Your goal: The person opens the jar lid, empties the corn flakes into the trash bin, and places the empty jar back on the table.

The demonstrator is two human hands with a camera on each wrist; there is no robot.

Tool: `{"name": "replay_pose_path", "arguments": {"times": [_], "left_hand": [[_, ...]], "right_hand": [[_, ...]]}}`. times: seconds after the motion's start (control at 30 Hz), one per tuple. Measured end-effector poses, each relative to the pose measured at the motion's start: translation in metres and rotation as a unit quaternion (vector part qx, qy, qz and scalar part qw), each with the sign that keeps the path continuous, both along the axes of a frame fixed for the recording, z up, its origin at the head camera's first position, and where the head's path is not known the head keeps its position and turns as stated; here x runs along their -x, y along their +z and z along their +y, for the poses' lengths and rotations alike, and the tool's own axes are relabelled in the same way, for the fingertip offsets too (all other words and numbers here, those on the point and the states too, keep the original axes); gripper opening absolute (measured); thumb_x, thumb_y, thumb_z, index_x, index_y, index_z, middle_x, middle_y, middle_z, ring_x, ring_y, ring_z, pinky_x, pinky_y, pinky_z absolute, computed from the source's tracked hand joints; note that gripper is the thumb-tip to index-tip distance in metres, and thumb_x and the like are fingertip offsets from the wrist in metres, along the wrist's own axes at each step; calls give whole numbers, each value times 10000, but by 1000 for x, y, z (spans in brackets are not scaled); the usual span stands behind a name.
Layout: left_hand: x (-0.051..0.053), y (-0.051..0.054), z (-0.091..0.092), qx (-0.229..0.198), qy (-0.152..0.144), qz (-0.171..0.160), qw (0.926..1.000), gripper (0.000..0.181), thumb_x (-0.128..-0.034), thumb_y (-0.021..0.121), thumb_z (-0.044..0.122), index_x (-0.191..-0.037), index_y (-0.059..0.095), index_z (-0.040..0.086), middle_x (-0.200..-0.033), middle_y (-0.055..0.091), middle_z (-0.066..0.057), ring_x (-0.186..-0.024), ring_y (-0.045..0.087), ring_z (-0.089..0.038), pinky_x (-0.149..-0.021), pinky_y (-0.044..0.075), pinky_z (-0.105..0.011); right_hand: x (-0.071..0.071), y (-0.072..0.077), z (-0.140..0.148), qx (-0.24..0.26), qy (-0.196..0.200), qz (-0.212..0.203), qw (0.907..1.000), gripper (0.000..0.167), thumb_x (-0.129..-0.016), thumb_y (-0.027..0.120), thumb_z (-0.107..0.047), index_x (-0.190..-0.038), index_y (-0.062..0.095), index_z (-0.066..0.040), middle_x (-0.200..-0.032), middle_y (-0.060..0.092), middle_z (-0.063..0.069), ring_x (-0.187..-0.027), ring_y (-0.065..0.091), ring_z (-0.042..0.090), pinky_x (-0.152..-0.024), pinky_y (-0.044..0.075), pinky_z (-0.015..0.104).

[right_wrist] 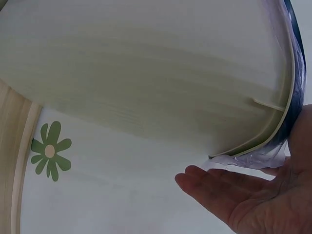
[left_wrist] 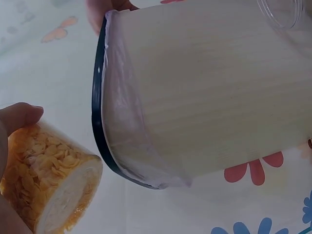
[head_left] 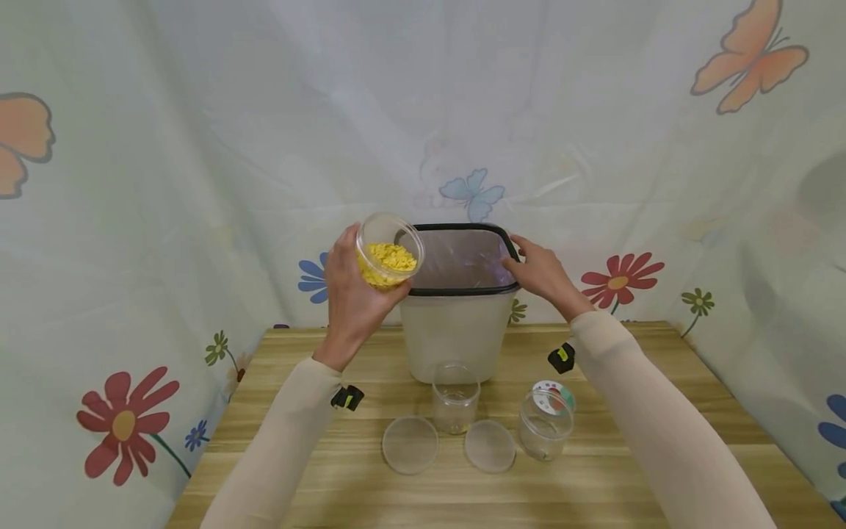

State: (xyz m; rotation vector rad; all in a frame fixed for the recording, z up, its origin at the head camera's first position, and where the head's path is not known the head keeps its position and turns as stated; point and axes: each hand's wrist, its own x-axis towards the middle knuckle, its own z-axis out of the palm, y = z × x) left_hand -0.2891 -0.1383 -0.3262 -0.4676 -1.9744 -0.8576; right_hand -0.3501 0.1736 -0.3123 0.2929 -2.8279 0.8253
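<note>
My left hand holds a clear plastic jar partly filled with yellow flakes. The jar tilts, its mouth beside the left rim of a pale trash bin. In the left wrist view, the flakes show through the jar wall. A black rim holds a thin purplish liner bag inside the bin. At the bin's right side, my right hand holds the rim between thumb and fingers; its fingers extend along the outside in the right wrist view.
In front of the bin stands one clear jar. To its right is another clear jar with a green, red and white label or lid by it. Two round translucent lids lie on the wooden table. A patterned curtain surrounds the table.
</note>
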Motion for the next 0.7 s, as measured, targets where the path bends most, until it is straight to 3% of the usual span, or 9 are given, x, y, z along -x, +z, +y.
{"name": "replay_pose_path", "arguments": {"times": [0.1, 0.27, 0.4, 0.7], "left_hand": [[2, 2, 1, 3, -49, 40, 10000, 1050, -641, 887, 332, -1479, 301, 94, -1411, 454, -126, -1241, 438, -311, -1043, 371, -502], [5, 7, 1, 77, -42, 66, 9999, 1048, -644, 875, 342, -1486, 301, 99, -1434, 445, -118, -1268, 425, -306, -1050, 375, -501], [9, 12, -1, 190, 1, 104, 9998, 1044, -646, 869, 368, -1484, 310, 96, -1449, 440, -110, -1280, 420, -303, -1045, 376, -498], [25, 31, -2, 560, 108, 274, 9980, 1031, -666, 869, 381, -1480, 306, 93, -1447, 445, -120, -1301, 413, -319, -1104, 335, -502]], "right_hand": [[2, -1, 0, -46, -59, 11, 10000, 598, -997, 459, -279, -1539, 307, -76, -1394, 531, 268, -1032, 606, 371, -817, 480, 459], [4, -4, -2, 51, -106, 7, 9999, 549, -983, 425, -188, -1514, 361, -63, -1103, 648, 258, -600, 550, 190, -601, 487, 306], [4, -6, -4, 324, -116, -151, 9993, 558, -976, 399, -149, -1527, 340, -78, -1085, 632, 250, -528, 553, 135, -571, 549, 276], [11, -1, -9, 312, -206, -221, 9991, 571, -975, 397, -117, -1534, 304, -47, -1144, 637, 284, -554, 608, 170, -565, 535, 279]]}}
